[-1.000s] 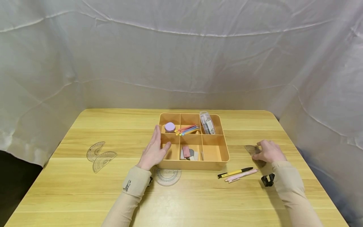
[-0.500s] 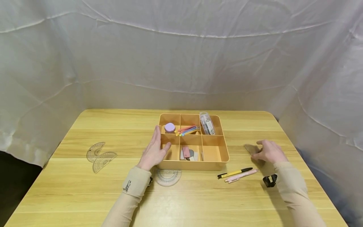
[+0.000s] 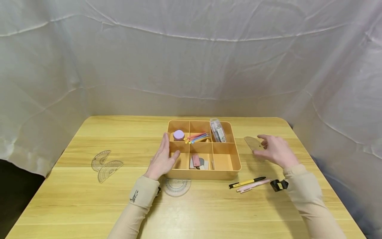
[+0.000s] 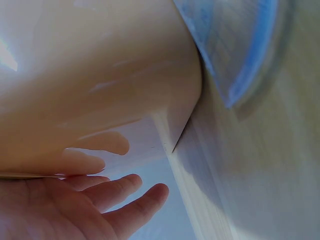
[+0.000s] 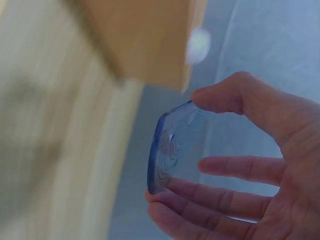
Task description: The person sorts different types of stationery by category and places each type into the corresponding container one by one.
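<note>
In the head view my right hand is raised to the right of the orange divided storage box. It pinches a clear protractor by its ends between thumb and fingertips; the right wrist view shows the tilted protractor well off the table. My left hand rests at the box's left side, its fingers straight along the outer wall and thumb over the rim. A second protractor lies flat against the box's front. Two more protractors overlap on the table at the left.
Inside the box are a round purple item, coloured pencils, a clear case and erasers. A yellow pen, a pink pen and a small black object are at the front right.
My right hand has lifted the protractor from the table and moved it up and left toward the box. My left hand has stayed at the box's side.
</note>
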Demonstrator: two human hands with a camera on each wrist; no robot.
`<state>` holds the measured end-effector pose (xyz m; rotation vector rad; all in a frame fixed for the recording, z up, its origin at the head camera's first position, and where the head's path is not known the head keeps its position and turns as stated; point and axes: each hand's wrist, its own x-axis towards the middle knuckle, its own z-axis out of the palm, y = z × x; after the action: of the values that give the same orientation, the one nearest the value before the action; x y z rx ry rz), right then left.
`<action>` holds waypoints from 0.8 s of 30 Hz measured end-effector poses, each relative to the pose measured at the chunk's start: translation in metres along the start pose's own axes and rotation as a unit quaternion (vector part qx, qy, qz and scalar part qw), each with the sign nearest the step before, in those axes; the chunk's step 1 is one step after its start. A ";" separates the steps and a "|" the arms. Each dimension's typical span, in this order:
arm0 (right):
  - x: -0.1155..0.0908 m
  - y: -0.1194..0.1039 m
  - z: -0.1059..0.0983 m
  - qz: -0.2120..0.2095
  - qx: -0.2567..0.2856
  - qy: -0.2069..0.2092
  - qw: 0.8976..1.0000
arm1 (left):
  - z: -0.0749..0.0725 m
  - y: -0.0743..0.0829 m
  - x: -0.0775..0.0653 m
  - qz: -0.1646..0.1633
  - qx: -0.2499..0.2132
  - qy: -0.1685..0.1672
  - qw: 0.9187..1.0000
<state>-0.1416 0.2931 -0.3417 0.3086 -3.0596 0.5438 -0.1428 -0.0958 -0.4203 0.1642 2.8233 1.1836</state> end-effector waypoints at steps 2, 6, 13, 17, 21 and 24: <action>0.001 -0.014 -0.001 -0.017 -0.003 0.005 1.000 | 0.000 0.000 0.000 0.000 -0.001 0.001 1.000; 0.004 -0.039 0.002 -0.049 -0.010 0.019 0.999 | 0.000 0.000 0.000 -0.001 0.000 0.002 1.000; 0.012 -0.072 0.016 -0.098 -0.017 0.012 0.995 | -0.001 0.001 0.000 0.000 0.000 0.002 1.000; 0.016 -0.081 0.025 -0.100 -0.020 -0.002 0.995 | 0.000 0.000 0.000 -0.002 0.002 0.001 1.000; 0.016 -0.086 0.034 -0.090 -0.053 -0.004 0.995 | 0.001 0.000 0.001 -0.004 0.002 0.001 1.000; 0.016 -0.089 0.040 -0.084 -0.109 0.005 0.990 | 0.001 0.000 0.000 -0.006 0.000 0.002 1.000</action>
<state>-0.1387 0.1944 -0.3487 0.5457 -3.0076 0.1992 -0.1430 -0.0952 -0.4211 0.1457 2.8231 1.1832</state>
